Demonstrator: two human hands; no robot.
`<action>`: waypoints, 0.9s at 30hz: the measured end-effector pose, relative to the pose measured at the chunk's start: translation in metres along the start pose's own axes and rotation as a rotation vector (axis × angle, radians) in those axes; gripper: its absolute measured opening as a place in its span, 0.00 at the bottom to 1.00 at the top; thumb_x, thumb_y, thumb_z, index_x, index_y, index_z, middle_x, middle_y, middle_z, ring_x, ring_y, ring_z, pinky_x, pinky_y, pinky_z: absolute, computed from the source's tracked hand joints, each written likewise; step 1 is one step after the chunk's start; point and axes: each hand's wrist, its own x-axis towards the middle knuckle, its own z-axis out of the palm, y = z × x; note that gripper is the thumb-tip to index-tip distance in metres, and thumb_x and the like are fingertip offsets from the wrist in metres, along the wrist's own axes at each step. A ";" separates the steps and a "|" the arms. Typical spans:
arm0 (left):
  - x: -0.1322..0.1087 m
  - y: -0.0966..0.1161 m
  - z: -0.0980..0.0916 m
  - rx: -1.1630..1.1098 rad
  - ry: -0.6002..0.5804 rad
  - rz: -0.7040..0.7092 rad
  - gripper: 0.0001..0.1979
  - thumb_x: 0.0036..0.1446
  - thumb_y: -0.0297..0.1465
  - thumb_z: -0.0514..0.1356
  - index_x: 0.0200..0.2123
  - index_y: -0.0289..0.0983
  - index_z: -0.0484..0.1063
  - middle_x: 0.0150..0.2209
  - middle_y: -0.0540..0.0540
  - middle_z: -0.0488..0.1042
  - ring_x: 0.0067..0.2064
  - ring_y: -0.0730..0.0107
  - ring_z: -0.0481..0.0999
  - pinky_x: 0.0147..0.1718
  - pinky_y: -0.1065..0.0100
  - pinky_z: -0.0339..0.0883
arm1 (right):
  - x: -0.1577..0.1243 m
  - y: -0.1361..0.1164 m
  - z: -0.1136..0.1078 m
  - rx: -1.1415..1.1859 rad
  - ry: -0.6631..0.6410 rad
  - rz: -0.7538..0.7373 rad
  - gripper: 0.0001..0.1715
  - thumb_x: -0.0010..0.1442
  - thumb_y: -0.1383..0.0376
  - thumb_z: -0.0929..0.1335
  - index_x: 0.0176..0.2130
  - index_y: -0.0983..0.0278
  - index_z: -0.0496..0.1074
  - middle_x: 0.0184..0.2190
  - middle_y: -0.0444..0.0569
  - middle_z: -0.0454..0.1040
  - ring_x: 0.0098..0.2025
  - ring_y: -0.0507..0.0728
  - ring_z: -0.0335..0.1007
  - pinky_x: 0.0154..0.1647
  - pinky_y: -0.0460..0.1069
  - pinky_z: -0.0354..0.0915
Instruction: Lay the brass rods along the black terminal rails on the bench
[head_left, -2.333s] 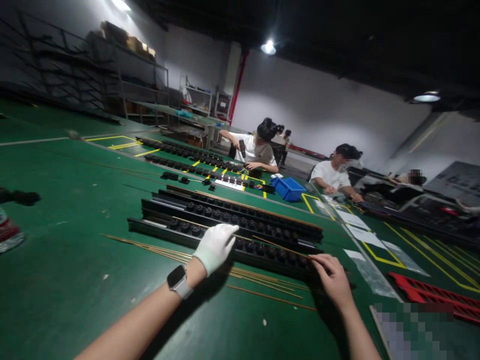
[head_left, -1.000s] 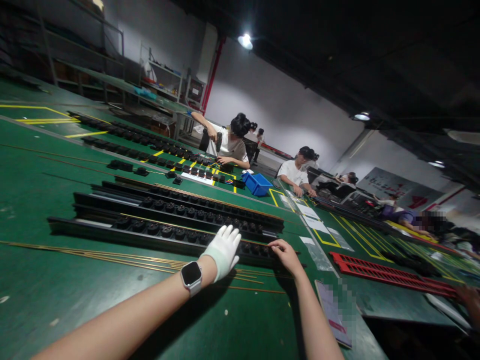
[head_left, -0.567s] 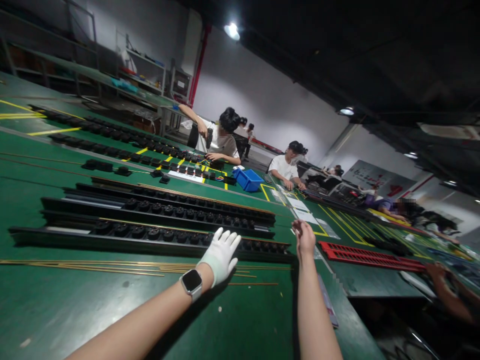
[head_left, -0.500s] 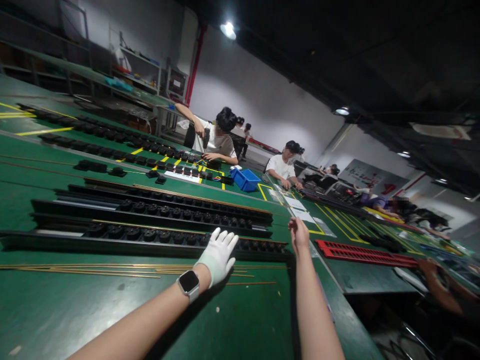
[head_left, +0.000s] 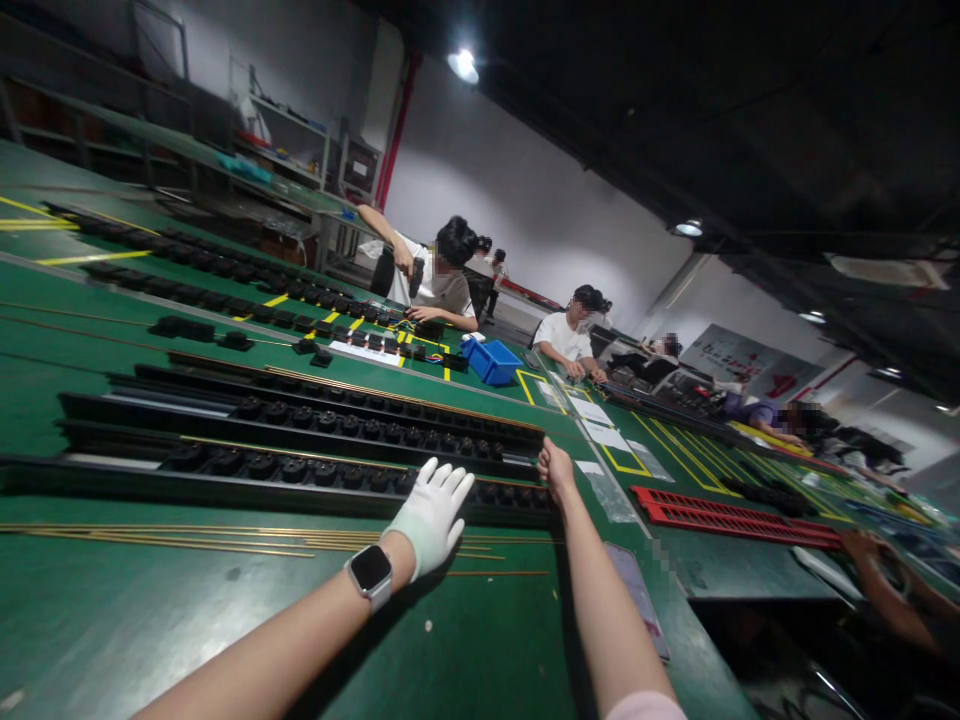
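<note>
My left hand point(head_left: 433, 510), in a white glove with a smartwatch at the wrist, lies flat with fingers spread on the near edge of the nearest long black rail point(head_left: 225, 470) that carries a row of black round sockets. My bare right hand point(head_left: 555, 467) is curled in a loose fist at the right end of that rail and the one behind it point(head_left: 315, 415); what it holds, if anything, is hidden. Thin brass rods point(head_left: 187, 538) lie on the green table point(head_left: 187, 620) just in front of the rail, passing under my left hand.
More black rails and loose black sockets point(head_left: 195, 328) lie farther back. A blue bin point(head_left: 491, 361), paper sheets point(head_left: 600, 435) and red strips point(head_left: 735, 515) sit to the right. Other people point(head_left: 431, 285) work at the far tables; another person's arm point(head_left: 885, 590) shows at the right.
My right hand left the rail's end, lifted in the air, then came back down to the rails' right end, curled. My left hand stayed flat on the rail. The view swung right.
</note>
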 end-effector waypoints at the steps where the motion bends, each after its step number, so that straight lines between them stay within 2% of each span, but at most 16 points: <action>1: 0.000 0.000 0.000 0.000 0.000 0.000 0.35 0.66 0.45 0.52 0.73 0.38 0.56 0.69 0.36 0.64 0.69 0.43 0.61 0.72 0.39 0.34 | 0.001 0.001 0.001 -0.021 0.003 0.005 0.37 0.60 0.36 0.68 0.22 0.57 0.48 0.13 0.33 0.47 0.13 0.45 0.42 0.12 0.42 0.38; 5: 0.001 0.001 -0.002 -0.007 -0.002 -0.001 0.35 0.66 0.44 0.53 0.72 0.38 0.57 0.69 0.36 0.65 0.68 0.42 0.62 0.72 0.39 0.35 | 0.002 0.000 0.005 -0.114 0.005 0.010 0.37 0.58 0.36 0.68 0.21 0.56 0.49 0.12 0.34 0.48 0.13 0.47 0.44 0.13 0.43 0.39; 10: 0.001 0.002 -0.005 -0.014 -0.013 -0.011 0.35 0.65 0.43 0.53 0.72 0.38 0.58 0.69 0.36 0.65 0.68 0.42 0.62 0.72 0.39 0.35 | 0.000 -0.004 0.007 -0.256 -0.006 -0.014 0.35 0.57 0.33 0.64 0.21 0.55 0.49 0.12 0.34 0.48 0.13 0.48 0.43 0.13 0.45 0.41; 16: 0.002 0.004 -0.008 -0.023 -0.030 -0.025 0.35 0.64 0.41 0.54 0.72 0.37 0.58 0.69 0.35 0.65 0.68 0.42 0.61 0.71 0.39 0.34 | 0.000 -0.002 0.009 -0.534 0.019 -0.087 0.34 0.60 0.34 0.60 0.20 0.55 0.55 0.12 0.40 0.56 0.17 0.53 0.54 0.20 0.48 0.53; 23: 0.002 0.005 -0.015 -0.048 -0.042 -0.020 0.36 0.62 0.40 0.57 0.71 0.38 0.59 0.69 0.35 0.65 0.68 0.43 0.62 0.72 0.40 0.36 | -0.002 -0.020 0.021 -0.924 -0.143 -0.157 0.34 0.66 0.40 0.59 0.22 0.59 0.66 0.22 0.45 0.72 0.32 0.57 0.69 0.35 0.48 0.61; 27: 0.001 0.004 -0.014 -0.049 -0.031 -0.020 0.36 0.61 0.39 0.57 0.71 0.37 0.59 0.69 0.35 0.65 0.68 0.44 0.62 0.72 0.41 0.36 | -0.008 -0.017 0.033 -1.108 -0.255 -0.140 0.30 0.68 0.43 0.63 0.26 0.59 0.73 0.29 0.46 0.78 0.37 0.59 0.73 0.41 0.49 0.62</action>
